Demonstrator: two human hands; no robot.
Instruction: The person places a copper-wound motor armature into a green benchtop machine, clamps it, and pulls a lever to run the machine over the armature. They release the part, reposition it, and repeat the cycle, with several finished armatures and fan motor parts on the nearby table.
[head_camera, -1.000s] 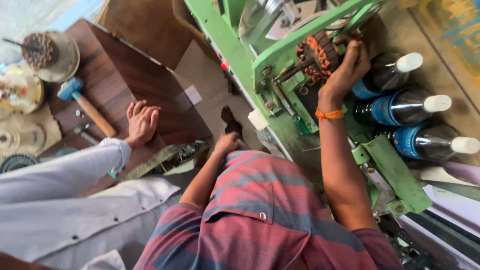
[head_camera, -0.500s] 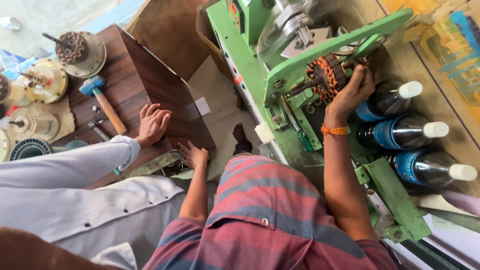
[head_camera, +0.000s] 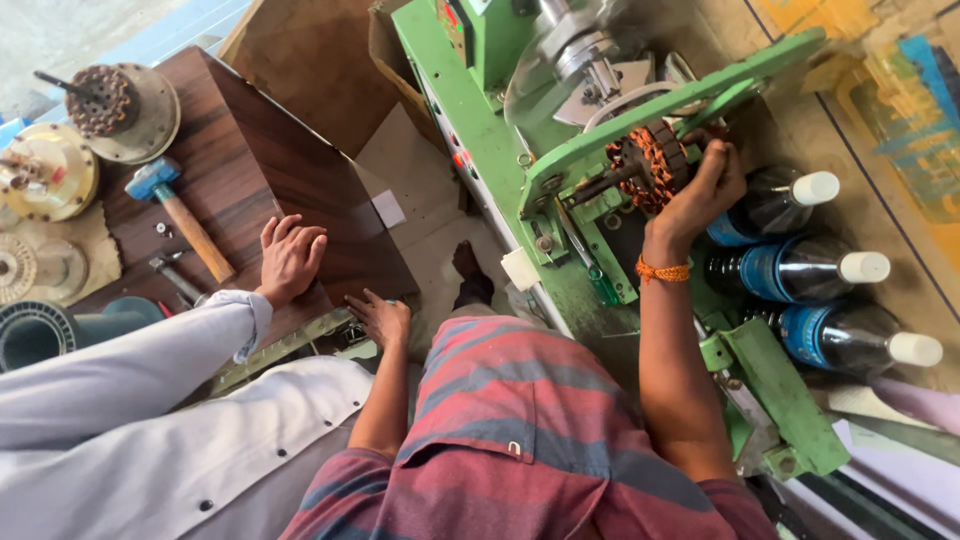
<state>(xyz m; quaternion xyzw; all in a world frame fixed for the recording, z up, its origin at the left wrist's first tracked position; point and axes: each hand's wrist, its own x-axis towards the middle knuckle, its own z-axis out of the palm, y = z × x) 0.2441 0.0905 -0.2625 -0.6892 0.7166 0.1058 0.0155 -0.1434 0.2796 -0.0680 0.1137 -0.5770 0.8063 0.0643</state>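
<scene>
My right hand (head_camera: 700, 195) is wrapped around a copper-wound motor stator (head_camera: 645, 165) mounted on the shaft of a green winding machine (head_camera: 480, 130); an orange thread circles that wrist. With fingers spread and nothing in it, my left hand (head_camera: 382, 318) rests on the near edge of a dark wooden table (head_camera: 250, 150). I wear a red and blue striped shirt. My bare foot (head_camera: 470, 278) shows on the floor between table and machine.
A co-worker in a white shirt lays a hand (head_camera: 290, 258) flat on the table. A blue-headed hammer (head_camera: 180, 215), bolts and fan motor parts (head_camera: 110, 105) lie at the left. Three dark bottles (head_camera: 800, 275) with white caps sit right of the machine. A cardboard box (head_camera: 320, 70) stands behind.
My left hand has moved left from near my foot onto the table's edge. My right hand stays on the stator. The co-worker's hand keeps its place on the table.
</scene>
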